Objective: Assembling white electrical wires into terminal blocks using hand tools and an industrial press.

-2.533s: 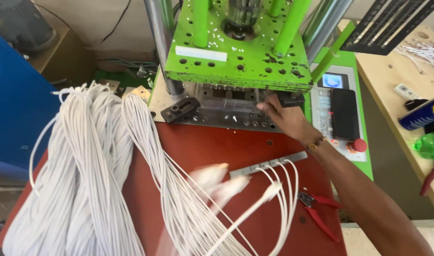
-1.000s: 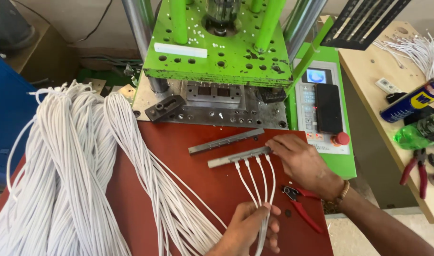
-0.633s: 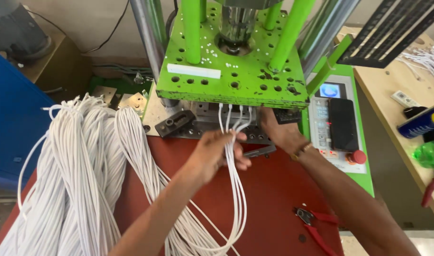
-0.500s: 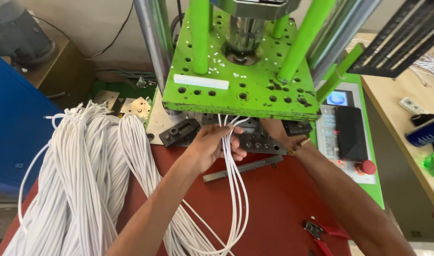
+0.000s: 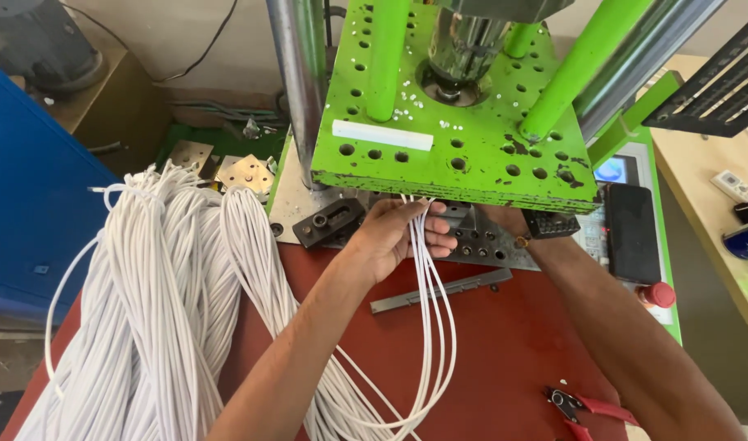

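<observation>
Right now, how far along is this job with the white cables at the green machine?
Done: a few white cables have been lifted out of the big cable bundle and brought up to the mould under the green press plate. In hand: the left hand holds their ends at the mould; the right hand is hidden behind the plate. Left: the metal bar lies loose on the red table, and most of the bundle is untouched.

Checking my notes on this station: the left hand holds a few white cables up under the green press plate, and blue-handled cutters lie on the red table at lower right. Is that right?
Not quite. In the head view the cutters have red handles, not blue. The rest stands: the left hand holds a few white cables up under the green press plate, and the cutters lie on the red table at lower right.
</observation>
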